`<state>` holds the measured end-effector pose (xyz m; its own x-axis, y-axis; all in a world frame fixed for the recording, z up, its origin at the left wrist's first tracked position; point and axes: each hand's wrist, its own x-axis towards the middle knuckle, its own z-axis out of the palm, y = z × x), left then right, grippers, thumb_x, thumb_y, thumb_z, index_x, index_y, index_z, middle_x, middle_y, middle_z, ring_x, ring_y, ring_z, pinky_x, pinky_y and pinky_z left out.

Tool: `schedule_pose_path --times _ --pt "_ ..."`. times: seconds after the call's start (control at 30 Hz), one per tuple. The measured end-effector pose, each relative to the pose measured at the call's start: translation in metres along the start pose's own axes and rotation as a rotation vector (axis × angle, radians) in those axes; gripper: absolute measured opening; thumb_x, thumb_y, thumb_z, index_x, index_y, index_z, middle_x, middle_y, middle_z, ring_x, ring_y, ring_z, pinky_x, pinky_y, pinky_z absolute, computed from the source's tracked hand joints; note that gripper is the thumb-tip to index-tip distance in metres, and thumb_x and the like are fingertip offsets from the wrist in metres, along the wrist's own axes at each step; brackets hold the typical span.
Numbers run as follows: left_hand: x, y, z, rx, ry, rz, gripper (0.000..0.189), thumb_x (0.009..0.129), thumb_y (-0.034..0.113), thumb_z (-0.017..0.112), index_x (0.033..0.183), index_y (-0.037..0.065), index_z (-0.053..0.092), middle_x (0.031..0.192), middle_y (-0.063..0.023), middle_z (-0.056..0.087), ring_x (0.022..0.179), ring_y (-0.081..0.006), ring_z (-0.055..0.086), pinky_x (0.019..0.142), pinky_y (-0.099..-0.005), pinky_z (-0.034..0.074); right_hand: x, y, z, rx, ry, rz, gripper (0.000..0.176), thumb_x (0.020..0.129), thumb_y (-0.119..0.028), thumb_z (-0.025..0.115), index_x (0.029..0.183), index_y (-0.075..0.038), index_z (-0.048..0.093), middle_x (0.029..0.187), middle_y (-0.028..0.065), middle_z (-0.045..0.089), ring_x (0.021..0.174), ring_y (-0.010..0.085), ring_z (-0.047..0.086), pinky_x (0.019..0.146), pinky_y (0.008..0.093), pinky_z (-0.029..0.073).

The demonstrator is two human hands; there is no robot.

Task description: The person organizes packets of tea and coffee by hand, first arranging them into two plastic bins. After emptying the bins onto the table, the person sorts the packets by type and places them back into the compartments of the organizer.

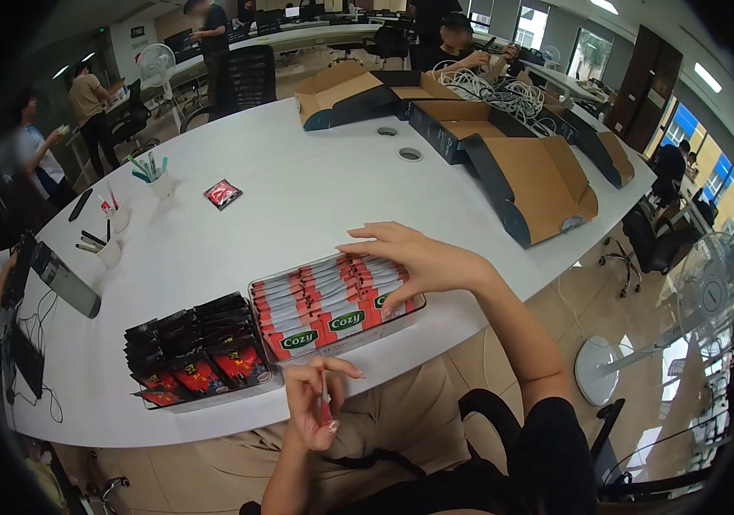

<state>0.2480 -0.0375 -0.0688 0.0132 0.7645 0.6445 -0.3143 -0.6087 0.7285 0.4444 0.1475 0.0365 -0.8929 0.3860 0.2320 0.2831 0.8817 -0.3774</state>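
Note:
In the head view, my left hand (309, 403) is raised just off the table's near edge. It pinches a thin red sachet (326, 399), turned nearly edge-on to me. My right hand (423, 259) spreads over the right end of a clear tray (376, 333) packed with rows of red and white Cozy sachets (345, 322). Its thumb rests at the front sachets on the right, while the fingers stretch over the far side. Left of this tray stands another clear tray (212, 402) of black and red packets (200, 348).
A single red packet (223, 194) lies farther back on the white table (315, 189). Pen cups (159, 184) and a bottle (66, 279) stand on the left. Opened cardboard boxes (530, 176) and coiled white cables (504, 94) occupy the back right, where another person (457, 56) sits.

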Motion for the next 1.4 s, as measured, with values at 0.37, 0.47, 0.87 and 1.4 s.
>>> schedule_pose_path --times 0.37,0.47,0.87,1.4 --pt "-0.025 -0.005 -0.017 0.027 0.007 -0.299 0.086 0.065 0.041 0.064 0.129 -0.01 0.037 0.115 -0.018 0.056 0.106 -0.0278 0.056 0.092 -0.0325 0.041 0.005 -0.098 0.054 0.32 0.117 -0.431 0.021 0.075 -0.018 0.074 0.094 -0.012 0.066 0.112 0.0012 0.061 0.112 0.0228 0.054 0.092 0.0382 0.043" --pt "-0.024 -0.006 -0.014 -0.095 0.048 -0.254 0.084 0.065 0.053 0.071 0.119 -0.004 0.04 0.118 -0.0188 0.055 0.089 -0.0213 0.059 0.083 -0.0303 0.044 0.005 -0.099 0.049 0.319 0.226 -0.399 0.019 0.074 -0.012 0.074 0.091 -0.013 0.066 0.1 -0.0021 0.064 0.101 0.0204 0.059 0.091 0.0376 0.043" --pt "0.002 -0.002 -0.005 -0.003 0.036 -0.419 0.02 0.09 0.015 0.062 0.094 0.005 0.045 0.104 -0.0131 0.066 0.065 -0.0022 0.05 0.062 -0.0179 0.042 -0.011 -0.043 0.033 -0.149 0.255 -0.033 0.021 0.081 -0.016 0.069 0.1 -0.009 0.063 0.086 0.0022 0.065 0.08 0.0199 0.061 0.074 0.0336 0.043" --pt "0.006 0.002 -0.002 0.119 0.079 -0.498 0.009 0.093 0.01 0.059 0.091 0.003 0.053 0.092 -0.0032 0.07 0.061 0.0015 0.046 0.058 -0.0158 0.038 0.007 -0.046 0.013 -0.096 0.043 0.01 0.036 0.07 -0.022 0.078 0.102 -0.015 0.063 0.073 0.0007 0.056 0.078 0.0193 0.053 0.075 0.0326 0.04"
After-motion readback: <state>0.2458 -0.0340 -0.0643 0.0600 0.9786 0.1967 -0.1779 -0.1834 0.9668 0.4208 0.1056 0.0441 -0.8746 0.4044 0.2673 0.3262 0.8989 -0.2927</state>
